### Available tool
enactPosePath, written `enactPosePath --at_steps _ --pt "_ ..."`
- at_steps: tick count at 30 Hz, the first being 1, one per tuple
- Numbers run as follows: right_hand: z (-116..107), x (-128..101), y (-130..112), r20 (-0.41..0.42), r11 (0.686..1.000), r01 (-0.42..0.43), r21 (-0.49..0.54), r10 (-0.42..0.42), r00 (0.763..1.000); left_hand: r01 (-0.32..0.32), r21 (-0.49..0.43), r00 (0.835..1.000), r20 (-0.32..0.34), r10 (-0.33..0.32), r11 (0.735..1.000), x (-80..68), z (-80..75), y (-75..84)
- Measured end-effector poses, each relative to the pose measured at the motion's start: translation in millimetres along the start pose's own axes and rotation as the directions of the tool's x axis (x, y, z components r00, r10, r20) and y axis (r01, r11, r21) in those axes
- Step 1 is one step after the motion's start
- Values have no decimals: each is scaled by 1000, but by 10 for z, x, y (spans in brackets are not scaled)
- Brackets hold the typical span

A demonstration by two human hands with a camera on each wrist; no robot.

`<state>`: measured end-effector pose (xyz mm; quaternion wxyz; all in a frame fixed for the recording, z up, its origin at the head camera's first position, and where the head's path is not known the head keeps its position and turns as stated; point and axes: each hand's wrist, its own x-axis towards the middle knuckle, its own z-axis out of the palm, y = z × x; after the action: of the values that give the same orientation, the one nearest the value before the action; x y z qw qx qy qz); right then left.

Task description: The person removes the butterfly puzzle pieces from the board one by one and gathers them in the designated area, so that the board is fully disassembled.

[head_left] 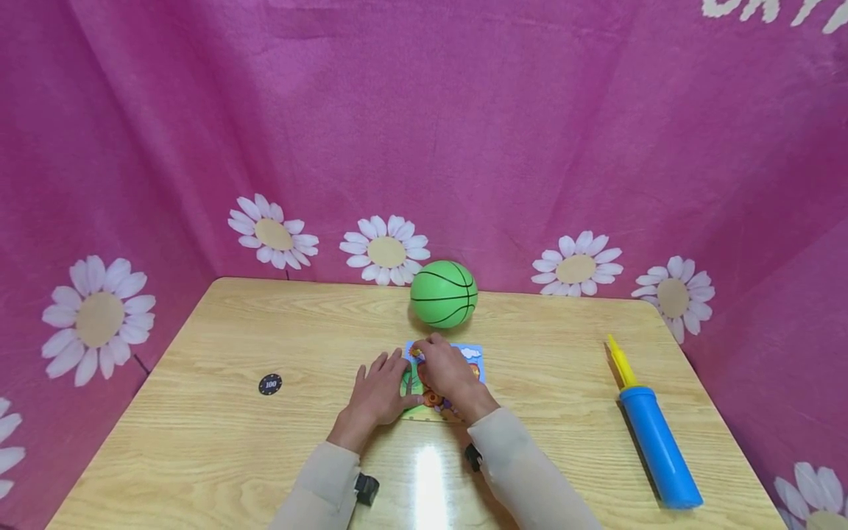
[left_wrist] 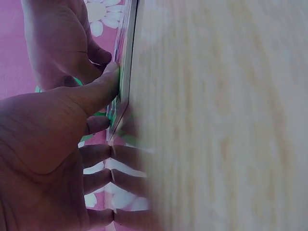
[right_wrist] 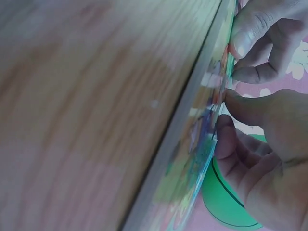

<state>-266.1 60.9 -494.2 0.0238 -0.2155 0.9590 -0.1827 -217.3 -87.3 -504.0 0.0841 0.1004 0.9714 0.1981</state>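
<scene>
A colourful picture board (head_left: 472,355), showing a tree, a cloud and an orange cartoon figure, lies flat on the table. My left hand (head_left: 380,394) spreads at its left side; the thumb (left_wrist: 108,79) presses on the board while the other fingers rest straight on the tabletop. Over the board's middle, my right hand (head_left: 449,372) has its fingers bent, covering much of the picture. In the right wrist view its thumb (right_wrist: 240,107) and index finger come close together at the board's surface. I cannot tell whether a piece is pinched between them.
A green ball (head_left: 444,294) with black lines sits just behind the board. To the left lies a black round chip (head_left: 270,384) marked 100. A blue hand pump (head_left: 660,449) with a yellow nozzle lies on the right. Pink flowered cloth (head_left: 490,147) surrounds the wooden table (head_left: 218,346).
</scene>
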Motion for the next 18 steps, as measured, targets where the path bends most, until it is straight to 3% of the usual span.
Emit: enactPosePath --at_steps 12,18 --pt "-16 11 6 70 1000 6 19 -7 998 -4 9 1000 -1 4 1000 -17 -11 21" --pt "-13 4 15 39 998 60 -24 -59 998 -15 7 1000 -1 15 1000 -15 -28 17"
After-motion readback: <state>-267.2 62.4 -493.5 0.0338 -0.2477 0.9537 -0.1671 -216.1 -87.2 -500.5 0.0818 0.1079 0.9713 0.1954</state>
